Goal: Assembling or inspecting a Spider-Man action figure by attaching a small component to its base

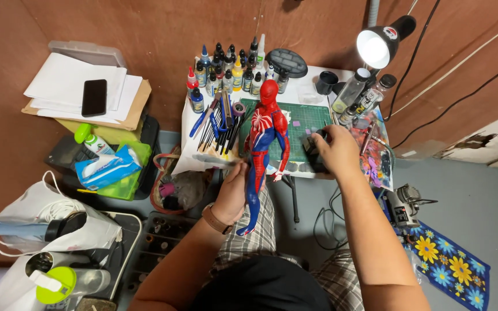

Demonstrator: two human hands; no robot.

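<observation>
Red and blue figure [264,144] stands upright over the person's lap, left hand [234,190] wrapped round its legs. Right hand [335,151] is closed on a small dark object [312,151] above the green mat [295,124], paint bottles [231,72] behind.

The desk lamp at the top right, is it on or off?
On. The desk lamp has a bright white glowing face inside its black shade, aimed down toward the green cutting mat.

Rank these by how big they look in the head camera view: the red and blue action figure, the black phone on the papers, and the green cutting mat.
1. Green cutting mat, partly hidden.
2. Red and blue action figure, held in the left hand; it is nearer the camera, so its rank against the mat is unsure.
3. Black phone, clearly smallest.
</observation>
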